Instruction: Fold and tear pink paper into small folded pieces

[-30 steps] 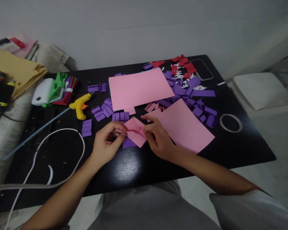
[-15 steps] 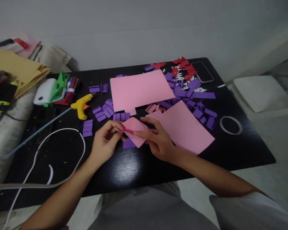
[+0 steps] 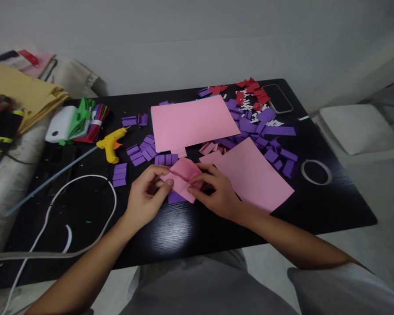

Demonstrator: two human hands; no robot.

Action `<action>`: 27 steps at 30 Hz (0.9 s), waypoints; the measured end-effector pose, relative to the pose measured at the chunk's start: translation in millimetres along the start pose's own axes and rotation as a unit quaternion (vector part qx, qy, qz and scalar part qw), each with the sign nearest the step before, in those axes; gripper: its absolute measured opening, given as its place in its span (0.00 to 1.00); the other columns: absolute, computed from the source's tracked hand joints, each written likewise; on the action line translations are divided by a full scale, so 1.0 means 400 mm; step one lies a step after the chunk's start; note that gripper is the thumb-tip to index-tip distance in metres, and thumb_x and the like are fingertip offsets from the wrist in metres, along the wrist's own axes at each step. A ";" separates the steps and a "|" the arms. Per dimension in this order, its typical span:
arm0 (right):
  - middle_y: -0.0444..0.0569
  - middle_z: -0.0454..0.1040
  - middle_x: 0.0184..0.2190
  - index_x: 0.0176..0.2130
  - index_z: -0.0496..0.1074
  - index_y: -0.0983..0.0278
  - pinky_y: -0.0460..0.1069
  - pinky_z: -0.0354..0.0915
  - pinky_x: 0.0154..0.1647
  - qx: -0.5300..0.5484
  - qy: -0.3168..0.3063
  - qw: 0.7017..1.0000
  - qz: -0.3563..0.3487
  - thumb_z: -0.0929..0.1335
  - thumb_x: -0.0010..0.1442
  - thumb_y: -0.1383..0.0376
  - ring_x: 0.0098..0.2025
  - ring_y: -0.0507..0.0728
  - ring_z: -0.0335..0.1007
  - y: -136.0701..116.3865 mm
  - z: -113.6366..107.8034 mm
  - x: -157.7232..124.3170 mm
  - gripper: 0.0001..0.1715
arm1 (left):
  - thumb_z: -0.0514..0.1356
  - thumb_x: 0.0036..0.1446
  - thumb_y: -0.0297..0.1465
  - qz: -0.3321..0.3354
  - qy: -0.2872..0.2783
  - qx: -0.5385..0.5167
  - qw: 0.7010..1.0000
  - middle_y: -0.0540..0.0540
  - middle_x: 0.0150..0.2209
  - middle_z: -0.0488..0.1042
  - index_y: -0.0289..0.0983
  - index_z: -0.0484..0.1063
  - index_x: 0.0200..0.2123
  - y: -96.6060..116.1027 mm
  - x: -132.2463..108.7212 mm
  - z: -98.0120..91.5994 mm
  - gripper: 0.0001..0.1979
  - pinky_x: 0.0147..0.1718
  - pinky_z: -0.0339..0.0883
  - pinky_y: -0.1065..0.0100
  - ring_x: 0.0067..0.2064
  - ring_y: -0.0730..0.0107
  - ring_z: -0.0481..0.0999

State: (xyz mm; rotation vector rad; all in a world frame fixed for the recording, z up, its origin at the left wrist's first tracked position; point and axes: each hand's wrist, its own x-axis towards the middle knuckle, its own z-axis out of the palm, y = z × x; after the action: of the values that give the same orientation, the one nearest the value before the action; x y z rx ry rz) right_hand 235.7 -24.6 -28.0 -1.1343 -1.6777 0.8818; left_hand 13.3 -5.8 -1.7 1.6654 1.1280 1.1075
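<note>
Between my hands is a small piece of pink paper (image 3: 184, 169) with folds across it. My left hand (image 3: 148, 191) pinches its left corner, thumb on top and fingers beneath. At its right side my right hand (image 3: 217, 190) grips the paper between thumb and fingers, pressing near a fold. A flat purple paper piece (image 3: 176, 197) lies on the table just under the pink one, partly hidden by it. Larger pink sheets (image 3: 256, 179) rest to the right of my right hand, and another pink sheet (image 3: 195, 122) lies farther back.
On the black table (image 3: 223, 240), folded purple pieces (image 3: 246, 124) and red scraps (image 3: 259, 94) pile at back right. A yellow glue gun (image 3: 110, 144) lies left, near a white cable (image 3: 49, 214). A tape ring (image 3: 316, 172) sits at right, a stool (image 3: 354, 127) beyond.
The pink paper has been turned and opened a little, so a fold shows across its middle. My right fingers have drawn in from lying over it to pinching its right side.
</note>
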 end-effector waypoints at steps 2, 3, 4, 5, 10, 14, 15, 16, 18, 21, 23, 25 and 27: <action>0.53 0.74 0.54 0.38 0.80 0.60 0.50 0.81 0.37 0.044 -0.003 0.998 0.048 0.77 0.61 0.66 0.43 0.56 0.79 0.001 -0.001 0.003 0.04 | 0.65 0.64 0.27 0.009 0.005 -0.015 1.000 0.48 0.42 0.76 0.39 0.74 0.47 -0.005 -0.002 0.003 0.09 0.33 0.71 0.75 0.36 0.76 0.76; 0.53 0.74 0.54 0.37 0.80 0.61 0.50 0.80 0.36 0.061 -0.003 0.996 0.066 0.77 0.61 0.65 0.40 0.54 0.79 0.002 -0.001 0.005 0.04 | 0.66 0.63 0.27 0.013 0.011 -0.032 0.999 0.49 0.43 0.76 0.41 0.73 0.50 -0.007 -0.003 0.004 0.13 0.35 0.72 0.75 0.38 0.75 0.77; 0.53 0.74 0.54 0.36 0.79 0.61 0.49 0.80 0.36 0.074 -0.002 0.994 0.082 0.77 0.61 0.65 0.38 0.53 0.78 0.002 -0.002 0.006 0.04 | 0.67 0.62 0.27 0.013 0.017 -0.050 0.998 0.48 0.45 0.76 0.42 0.71 0.53 -0.011 -0.004 0.006 0.17 0.38 0.73 0.74 0.42 0.73 0.78; 0.53 0.73 0.54 0.36 0.79 0.62 0.49 0.80 0.36 0.083 0.001 0.992 0.094 0.76 0.61 0.65 0.38 0.52 0.77 0.002 -0.002 0.008 0.04 | 0.68 0.61 0.28 0.006 0.019 -0.066 0.998 0.48 0.48 0.75 0.43 0.69 0.56 -0.014 -0.006 0.008 0.21 0.40 0.75 0.73 0.45 0.71 0.79; 0.53 0.72 0.54 0.36 0.78 0.61 0.49 0.79 0.37 0.100 0.045 0.990 0.090 0.76 0.61 0.64 0.43 0.54 0.76 -0.001 -0.002 0.013 0.04 | 0.68 0.62 0.33 -0.134 -0.077 -0.106 0.982 0.43 0.51 0.75 0.40 0.66 0.58 -0.025 -0.017 0.027 0.24 0.41 0.79 0.65 0.46 0.65 0.81; 0.54 0.71 0.55 0.36 0.76 0.61 0.50 0.80 0.40 0.112 0.063 0.989 0.076 0.75 0.63 0.64 0.46 0.56 0.76 -0.009 0.000 0.009 0.05 | 0.67 0.63 0.37 -0.221 -0.154 -0.154 0.951 0.44 0.39 0.78 0.35 0.73 0.50 -0.015 -0.021 0.050 0.16 0.32 0.79 0.68 0.37 0.66 0.81; 0.54 0.71 0.55 0.36 0.76 0.61 0.50 0.81 0.40 0.113 0.062 0.989 0.075 0.74 0.63 0.64 0.47 0.56 0.76 -0.012 0.000 0.008 0.05 | 0.66 0.63 0.38 -0.227 -0.162 -0.162 0.947 0.45 0.36 0.78 0.34 0.75 0.47 -0.011 -0.020 0.055 0.15 0.31 0.79 0.68 0.35 0.67 0.80; 0.54 0.70 0.55 0.36 0.76 0.61 0.50 0.81 0.41 0.114 0.060 0.989 0.073 0.74 0.64 0.64 0.48 0.57 0.76 -0.014 0.001 0.007 0.05 | 0.66 0.63 0.39 -0.226 -0.165 -0.166 0.946 0.45 0.35 0.78 0.34 0.77 0.44 -0.006 -0.019 0.059 0.14 0.30 0.79 0.69 0.33 0.69 0.80; 0.54 0.70 0.55 0.37 0.76 0.60 0.50 0.81 0.40 0.112 0.053 0.990 0.071 0.74 0.64 0.64 0.48 0.57 0.76 -0.016 0.003 0.004 0.04 | 0.66 0.64 0.40 -0.216 -0.153 -0.164 0.950 0.46 0.32 0.79 0.33 0.78 0.40 0.000 -0.017 0.063 0.13 0.29 0.78 0.70 0.31 0.70 0.80; 0.54 0.69 0.57 0.40 0.76 0.60 0.51 0.82 0.41 0.103 0.037 0.991 0.073 0.74 0.64 0.64 0.48 0.57 0.76 -0.015 0.005 0.003 0.04 | 0.65 0.64 0.40 -0.202 -0.119 -0.139 0.962 0.46 0.30 0.80 0.34 0.77 0.37 0.002 -0.018 0.063 0.13 0.29 0.78 0.70 0.28 0.71 0.80; 0.54 0.68 0.59 0.43 0.76 0.60 0.52 0.83 0.43 0.100 0.026 0.992 0.075 0.74 0.63 0.66 0.50 0.57 0.76 -0.012 0.008 0.003 0.07 | 0.66 0.64 0.40 -0.194 -0.098 -0.118 0.969 0.45 0.30 0.80 0.34 0.77 0.36 -0.001 -0.022 0.063 0.14 0.28 0.78 0.70 0.28 0.70 0.81; 0.55 0.66 0.59 0.45 0.75 0.59 0.53 0.83 0.45 0.099 0.017 0.992 0.077 0.74 0.62 0.68 0.52 0.58 0.76 -0.008 0.010 0.003 0.11 | 0.65 0.65 0.40 -0.185 -0.085 -0.095 0.974 0.45 0.30 0.81 0.34 0.77 0.36 -0.007 -0.027 0.063 0.13 0.28 0.79 0.70 0.29 0.69 0.81; 0.55 0.66 0.59 0.46 0.75 0.59 0.54 0.83 0.47 0.097 0.011 0.992 0.080 0.75 0.60 0.69 0.54 0.59 0.75 -0.005 0.012 0.003 0.13 | 0.64 0.66 0.40 -0.174 -0.080 -0.067 0.979 0.46 0.30 0.81 0.35 0.76 0.35 -0.013 -0.032 0.062 0.14 0.30 0.79 0.70 0.29 0.70 0.81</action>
State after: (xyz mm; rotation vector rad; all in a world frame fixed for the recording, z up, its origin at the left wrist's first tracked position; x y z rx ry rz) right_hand 230.4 -24.6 -27.5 -1.1503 -1.4631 1.1033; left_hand 33.0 -20.2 -16.3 1.3617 1.1588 0.7939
